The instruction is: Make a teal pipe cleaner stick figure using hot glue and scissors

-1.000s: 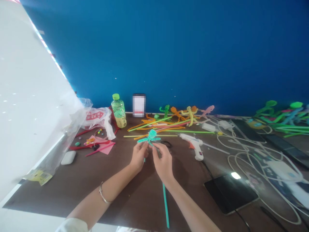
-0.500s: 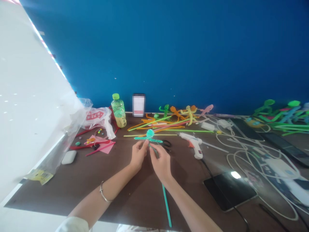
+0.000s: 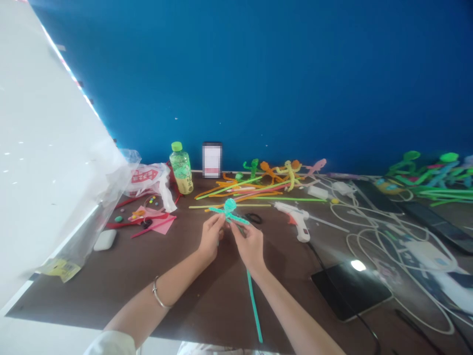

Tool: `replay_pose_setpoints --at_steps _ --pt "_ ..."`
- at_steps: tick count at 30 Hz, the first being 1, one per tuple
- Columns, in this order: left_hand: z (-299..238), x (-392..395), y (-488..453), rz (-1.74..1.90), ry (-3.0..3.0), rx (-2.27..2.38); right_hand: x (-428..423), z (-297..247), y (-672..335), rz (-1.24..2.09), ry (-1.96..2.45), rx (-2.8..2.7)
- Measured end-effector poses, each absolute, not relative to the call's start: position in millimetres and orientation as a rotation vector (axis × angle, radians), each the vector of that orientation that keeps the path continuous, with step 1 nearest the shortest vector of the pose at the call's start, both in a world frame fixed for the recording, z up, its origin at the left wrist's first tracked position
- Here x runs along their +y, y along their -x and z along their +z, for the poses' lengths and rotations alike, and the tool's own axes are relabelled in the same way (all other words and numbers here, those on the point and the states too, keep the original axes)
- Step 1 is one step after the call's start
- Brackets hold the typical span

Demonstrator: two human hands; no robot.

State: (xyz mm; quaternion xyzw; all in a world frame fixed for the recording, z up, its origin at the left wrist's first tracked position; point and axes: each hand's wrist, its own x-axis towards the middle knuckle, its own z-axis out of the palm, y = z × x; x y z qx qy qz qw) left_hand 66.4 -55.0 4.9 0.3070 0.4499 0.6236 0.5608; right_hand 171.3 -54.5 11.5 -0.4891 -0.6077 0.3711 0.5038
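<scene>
A turquoise pipe-cleaner figure [image 3: 230,206] with a round coiled head and two arms stretched sideways is held up over the table. My left hand [image 3: 211,237] pinches it from the left, just under the head. From the right, my right hand [image 3: 250,246] pinches it below the arm on that side. Fingers of both hands cover the figure's lower part. A loose turquoise pipe cleaner [image 3: 254,310] runs down toward the table's front edge from beneath my right wrist. Behind the figure lie scissors with black handles [image 3: 254,217], partly hidden.
Right of my hands lie a white glue gun [image 3: 297,219], a black tablet [image 3: 351,291] and tangled white cables [image 3: 354,236]. Pipe cleaners [image 3: 251,190] and small finished figures [image 3: 290,172] line the back. A bottle [image 3: 182,170], plastic bag [image 3: 148,180] and white case [image 3: 105,240] are leftward.
The figure has tilted, its right arm dipping and its left arm rising slightly. Both hands still pinch it, and my right fingers have shifted a little.
</scene>
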Motion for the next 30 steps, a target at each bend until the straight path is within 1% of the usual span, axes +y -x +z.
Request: replay_pose_setpoints --at_steps 4,12,21,24,30 --pt "4 -52 -64 1.422 -0.672 0.989 -48 15 -175 1.026 1.108 -1.42" --pt "6 -49 -60 1.292 -0.727 0.873 -30 17 -194 1.316 1.147 -1.408" --pt "5 -49 -57 1.313 -0.729 0.782 -27 11 -194 1.563 1.073 -1.215" --pt "3 -48 -56 1.298 -0.697 0.75 -27 13 -194 1.595 1.049 -1.17" --pt "8 -46 -51 1.178 -0.627 0.69 -25 27 -208 1.669 1.063 -1.38"
